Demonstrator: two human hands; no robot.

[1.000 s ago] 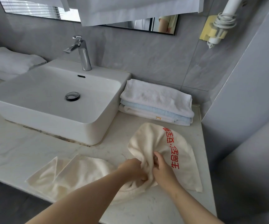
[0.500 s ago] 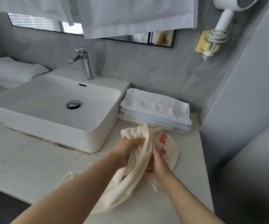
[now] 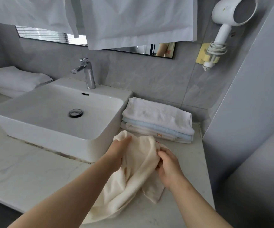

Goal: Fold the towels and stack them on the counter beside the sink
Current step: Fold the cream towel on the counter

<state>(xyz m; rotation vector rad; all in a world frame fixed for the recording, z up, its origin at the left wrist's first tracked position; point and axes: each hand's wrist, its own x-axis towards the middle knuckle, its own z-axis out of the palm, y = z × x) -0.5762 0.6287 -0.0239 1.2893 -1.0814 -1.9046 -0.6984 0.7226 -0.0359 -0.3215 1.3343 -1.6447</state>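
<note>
left hand (image 3: pixel 119 151) grip clamped on towel (image 3: pixel 138 168) | right hand (image 3: pixel 169 168) pinching its edge | risk: bunched cloth folds crooked, topples stack (image 3: pixel 157 120) on counter (image 3: pixel 26 171)

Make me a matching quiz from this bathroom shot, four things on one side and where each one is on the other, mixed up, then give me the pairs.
Things:
1. cream towel
2. folded towel stack
3. hair dryer
4. faucet

Places:
A. hung on the wall, upper right
B. at the back of the sink
C. gripped by the left hand and right hand
D. on the counter, right of the sink

Pairs: 1-C, 2-D, 3-A, 4-B
</note>
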